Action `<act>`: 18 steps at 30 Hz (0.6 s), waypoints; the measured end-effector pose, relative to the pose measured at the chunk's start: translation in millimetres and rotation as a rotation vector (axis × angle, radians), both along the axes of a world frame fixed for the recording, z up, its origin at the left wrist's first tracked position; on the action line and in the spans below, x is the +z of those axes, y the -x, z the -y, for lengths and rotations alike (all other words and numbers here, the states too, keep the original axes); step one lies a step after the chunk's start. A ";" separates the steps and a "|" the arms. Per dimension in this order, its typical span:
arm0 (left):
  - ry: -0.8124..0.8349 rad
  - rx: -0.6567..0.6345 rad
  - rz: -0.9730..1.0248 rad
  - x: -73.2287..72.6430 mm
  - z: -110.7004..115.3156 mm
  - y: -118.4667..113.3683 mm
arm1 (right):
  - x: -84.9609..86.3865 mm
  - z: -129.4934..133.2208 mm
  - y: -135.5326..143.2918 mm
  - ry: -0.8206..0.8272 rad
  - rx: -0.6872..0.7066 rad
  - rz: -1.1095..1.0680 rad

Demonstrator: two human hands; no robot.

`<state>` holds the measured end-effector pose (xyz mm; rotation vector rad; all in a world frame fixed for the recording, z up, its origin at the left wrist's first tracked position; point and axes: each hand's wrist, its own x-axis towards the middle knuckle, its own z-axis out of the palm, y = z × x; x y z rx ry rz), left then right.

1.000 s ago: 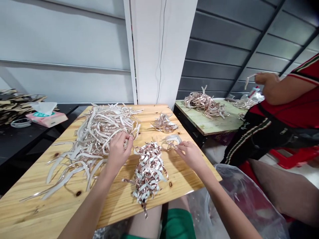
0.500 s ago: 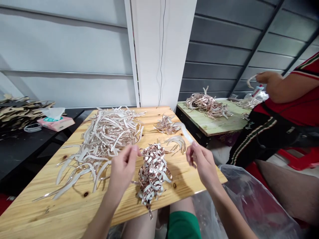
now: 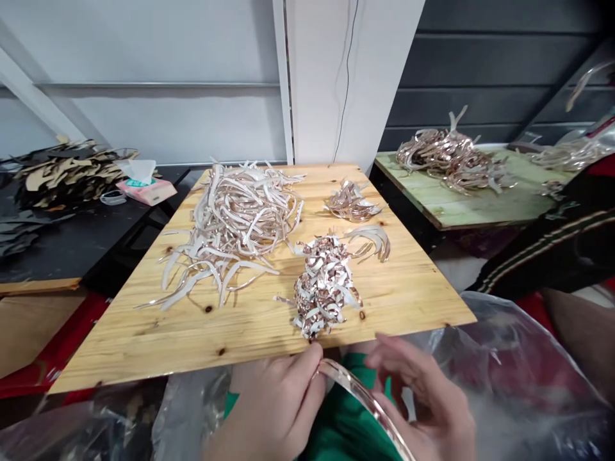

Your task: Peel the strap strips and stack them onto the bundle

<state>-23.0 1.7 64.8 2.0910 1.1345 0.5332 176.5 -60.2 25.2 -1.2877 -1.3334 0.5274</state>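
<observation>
My left hand [image 3: 283, 400] is closed at the table's front edge, pinching one end of a shiny rose-gold strip [image 3: 358, 388]. The strip curves down to the right, passing by my right hand [image 3: 423, 400], whose fingers are apart and slightly blurred. Just beyond my hands lies a heap of short curled rose-gold and white scraps [image 3: 324, 282]. A large tangle of long white and rose-gold strips [image 3: 245, 211] covers the table's left half. Behind the scraps are a small bunch of strips [image 3: 352, 202] and a few curved strips [image 3: 372, 240].
The wooden table [image 3: 158, 339] has clear plastic bags [image 3: 519, 358] below its right corner. A tissue box [image 3: 147, 189] and dark scraps [image 3: 72, 176] sit on a black table at left. A green table [image 3: 432, 202] at right holds more strips, beside a person's dark trouser leg [image 3: 552, 250].
Both hands have come back from over the table to its front edge. The long strip now runs from my left hand toward my right. The view has tilted down and turned left.
</observation>
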 end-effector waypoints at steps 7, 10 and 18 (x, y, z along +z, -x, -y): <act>-0.008 0.094 -0.236 -29.7 -3.8 16.9 | -14.6 15.6 20.7 -0.175 -0.124 0.283; 0.155 0.079 -0.042 -33.9 -6.2 27.8 | -15.6 10.9 21.0 -0.041 -0.163 0.179; 0.605 0.139 0.503 -59.9 10.2 18.6 | -28.1 2.1 55.8 0.402 0.087 -0.466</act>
